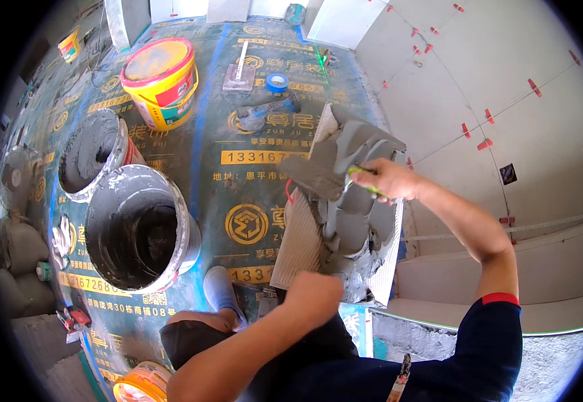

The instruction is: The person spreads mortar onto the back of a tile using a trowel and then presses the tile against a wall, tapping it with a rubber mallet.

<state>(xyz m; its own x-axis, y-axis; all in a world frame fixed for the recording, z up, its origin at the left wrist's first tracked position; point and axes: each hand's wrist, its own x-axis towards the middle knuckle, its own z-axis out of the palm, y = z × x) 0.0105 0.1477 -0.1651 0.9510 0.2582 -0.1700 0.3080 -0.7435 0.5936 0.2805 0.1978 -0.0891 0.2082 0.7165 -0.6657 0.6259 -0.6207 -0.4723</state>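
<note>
My right hand [389, 179] grips the yellow-green handle of a trowel [315, 177], its grey blade smeared with mortar, held over the upper middle of a pale tile [291, 249] with a ridged back. Wet grey mortar [348, 221] lies thickly down the tile's middle and upper part. My left hand [315, 291] is closed at the tile's lower left; what its fingers hold, if anything, is hidden.
Two mortar-coated buckets [104, 244] stand left; a yellow lidded bucket [164, 100] stands behind. A float [238, 79], blue tape roll [277, 82] and dirty tool [258, 114] lie on printed floor covering [221, 194]. Tiled wall [445, 100] with red clips rises right.
</note>
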